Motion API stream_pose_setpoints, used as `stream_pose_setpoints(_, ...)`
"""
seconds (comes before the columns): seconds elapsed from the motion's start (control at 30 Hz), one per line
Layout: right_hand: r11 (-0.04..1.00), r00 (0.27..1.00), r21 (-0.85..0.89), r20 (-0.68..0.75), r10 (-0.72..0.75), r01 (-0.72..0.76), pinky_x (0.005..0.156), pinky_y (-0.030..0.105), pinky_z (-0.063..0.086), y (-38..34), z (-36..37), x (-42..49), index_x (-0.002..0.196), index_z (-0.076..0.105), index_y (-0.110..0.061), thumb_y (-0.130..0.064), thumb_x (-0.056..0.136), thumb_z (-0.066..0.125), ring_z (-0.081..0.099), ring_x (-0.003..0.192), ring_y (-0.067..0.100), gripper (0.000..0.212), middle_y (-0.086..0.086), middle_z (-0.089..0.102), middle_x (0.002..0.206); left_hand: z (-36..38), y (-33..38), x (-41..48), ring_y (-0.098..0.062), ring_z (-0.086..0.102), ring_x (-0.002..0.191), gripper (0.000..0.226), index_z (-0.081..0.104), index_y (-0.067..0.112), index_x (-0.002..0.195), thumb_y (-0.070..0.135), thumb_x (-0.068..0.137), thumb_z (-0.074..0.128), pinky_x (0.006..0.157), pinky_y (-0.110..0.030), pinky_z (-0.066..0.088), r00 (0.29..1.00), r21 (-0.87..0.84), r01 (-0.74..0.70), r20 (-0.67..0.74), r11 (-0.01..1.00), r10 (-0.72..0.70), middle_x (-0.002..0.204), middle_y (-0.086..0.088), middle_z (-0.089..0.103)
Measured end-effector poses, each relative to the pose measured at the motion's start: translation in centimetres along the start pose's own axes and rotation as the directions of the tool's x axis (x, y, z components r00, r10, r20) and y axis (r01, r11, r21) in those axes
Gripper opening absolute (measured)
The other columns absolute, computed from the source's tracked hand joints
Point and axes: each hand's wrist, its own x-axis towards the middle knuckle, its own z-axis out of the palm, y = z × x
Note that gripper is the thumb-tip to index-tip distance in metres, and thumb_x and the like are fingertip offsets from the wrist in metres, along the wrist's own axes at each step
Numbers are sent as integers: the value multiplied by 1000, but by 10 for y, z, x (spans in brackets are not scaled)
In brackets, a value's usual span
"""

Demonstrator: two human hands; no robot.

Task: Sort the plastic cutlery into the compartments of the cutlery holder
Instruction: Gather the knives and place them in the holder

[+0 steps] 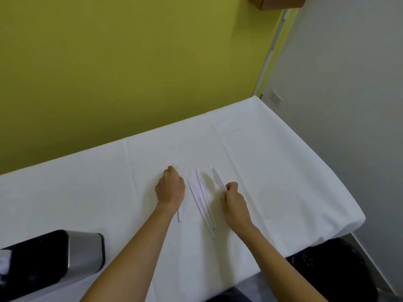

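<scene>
White plastic cutlery lies on a white tablecloth (272, 171). My right hand (234, 200) is closed around the handle of a white plastic knife (218, 179), whose blade points up and away. Between my hands lies a bundle of several white knives (201, 197), laid side by side. My left hand (171, 186) rests curled on the cloth over another white piece (180, 215); only its handle end shows below the wrist. The cutlery holder (72, 251), black with a brushed metal side, lies at the lower left edge.
A yellow-green wall stands right behind the table's far edge. A grey wall with a socket (275, 98) is on the right. The table's right edge drops off near a dark bag (327, 264) by my lap.
</scene>
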Motion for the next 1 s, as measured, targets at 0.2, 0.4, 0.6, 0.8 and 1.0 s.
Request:
stream_pose_setpoints(0.2,932,997,-352,13,-81,81,56,31,40,-3,24,-1,100,38,-14,-30,94,44,50,63,18,18,0,53,78,-6,-12,-3,-29,64,84,22,40,3,117,15,99,42,60,-28,42,997,27,-53,-58,998,54,104,-15,60)
stream_pose_setpoints(0.4,815,991,-567,18,-132,119,64,29,36,-15,44,2,111,44,-11,-47,89,55,45,72,20,43,1,48,110,-18,-24,-9,-33,59,103,27,48,7,122,16,98,39,75,-34,38,982,-271,156,-62,950,-179,114,-12,63)
stream_pose_setpoints(0.6,783,991,-610,27,-130,119,66,28,37,-24,47,4,109,51,-7,-24,93,51,49,81,21,24,7,48,114,-30,-40,-15,-39,60,97,34,50,7,110,33,101,29,81,-43,48,921,-663,314,39,680,-388,107,-19,61)
stream_pose_setpoints(0.8,814,989,-568,5,-145,122,63,30,33,-19,41,10,102,43,-10,-11,93,42,44,77,23,9,6,48,88,-36,-49,-28,-31,50,61,37,38,17,86,52,96,41,57,-38,46,941,-807,274,112,523,-320,81,-25,46)
stream_pose_setpoints(1.0,742,964,-622,84,-254,250,66,29,34,-8,31,5,110,46,-8,-24,99,40,39,79,20,21,-2,40,79,-36,-46,-38,-10,26,45,28,45,16,84,39,100,42,38,-18,22,953,-892,243,147,381,-264,64,1,36)
